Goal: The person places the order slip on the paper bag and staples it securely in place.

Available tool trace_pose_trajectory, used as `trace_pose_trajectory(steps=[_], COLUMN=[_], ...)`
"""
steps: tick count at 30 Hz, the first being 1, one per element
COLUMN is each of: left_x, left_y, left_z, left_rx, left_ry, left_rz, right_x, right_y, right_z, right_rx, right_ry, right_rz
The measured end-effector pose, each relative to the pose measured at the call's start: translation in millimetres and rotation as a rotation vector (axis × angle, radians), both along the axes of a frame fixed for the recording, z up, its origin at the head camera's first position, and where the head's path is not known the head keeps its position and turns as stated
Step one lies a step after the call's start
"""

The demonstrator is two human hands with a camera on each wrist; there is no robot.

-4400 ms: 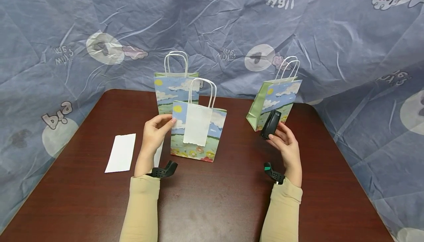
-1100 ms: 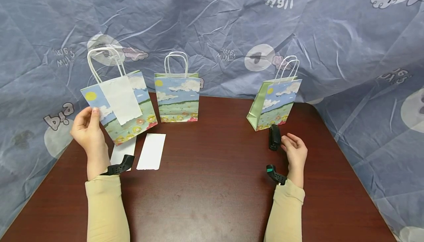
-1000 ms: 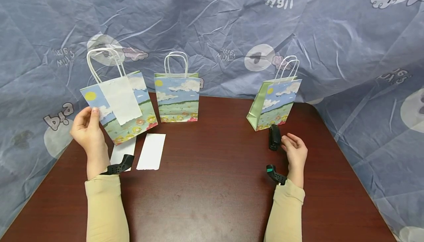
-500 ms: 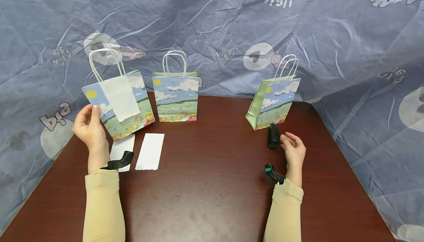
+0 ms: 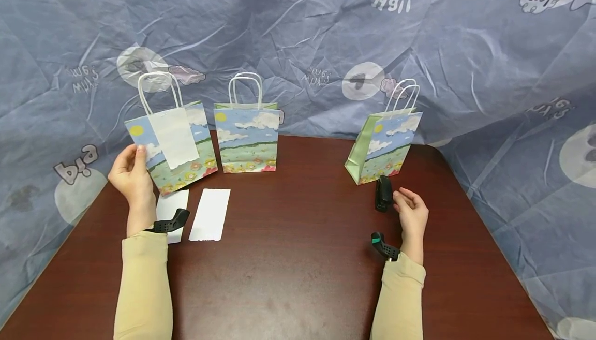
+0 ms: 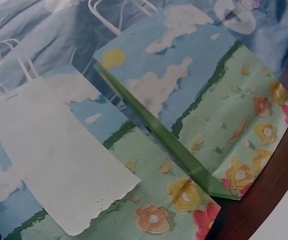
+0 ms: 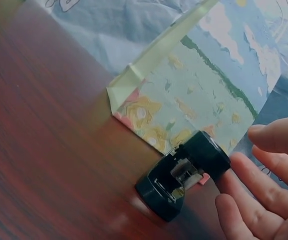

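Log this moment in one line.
left hand: holds tilted bag, paper stapled on | right hand: beside stapler, not gripping | stapler: on table

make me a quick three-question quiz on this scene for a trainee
1. True or false: the left hand grips a paper bag at its side edge.
2. Which thing is nearest the right hand?
A) scissors
B) a stapler
C) a pen
3. How many white sheets lie on the table?

Key
1. True.
2. B.
3. Two; a third sheet is attached to the front of the held bag.
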State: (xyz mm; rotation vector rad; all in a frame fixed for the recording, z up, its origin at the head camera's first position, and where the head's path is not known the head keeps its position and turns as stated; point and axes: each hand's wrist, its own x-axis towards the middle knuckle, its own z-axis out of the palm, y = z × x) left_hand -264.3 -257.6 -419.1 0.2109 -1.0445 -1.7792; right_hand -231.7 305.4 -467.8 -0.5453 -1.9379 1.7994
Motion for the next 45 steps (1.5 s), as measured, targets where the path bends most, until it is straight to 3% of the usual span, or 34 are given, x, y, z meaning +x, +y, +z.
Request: trace_pose_trajectory(steps=[3,10,15,21,26,34,40,45], left_x=[-2.2,-5.7,-11.1,-14.9,-17.9,-18.2,-18.6,-19.4], left_y=[-1,-5,-9,-13,-13,-9,-5,-3], left_z=[-2.0,-1.7,-7.8,-15.3,-22.8,-29.6,-35.8,-45.2], left_rx=[-0.042,-0.069,-0.079,-0.065,-0.084,-0.101,-0.084,-0.167], left_ry=[-0.038,-0.088,-0.106,-0.141,-0.166,-0.292,-0.418,-0.519], left_rz=[0.02,0.035,0.068,0.081,0.014,-0.058,-0.124,-0.18], right_x=[0.6,-24.9,-21.1,-4.9,-6.3,-19.5,-16.8,-10.3], right_y=[0,29,25,6,11,24,22,17], right_z=[-1.0,-44.8,-39.3,-15.7,-19.6,-40.5,-36.6,-25.8], right_rx=[0.006,-0.004,-0.019,0.054,0.025,0.03,0.029,0.02], right_ry=[-0.027,0.049,0.054,0.014,0.019,0.055,0.07,0.043], right_rz=[0.016,0.039,0.055,0.05,0.063,0.048,0.072,0.082])
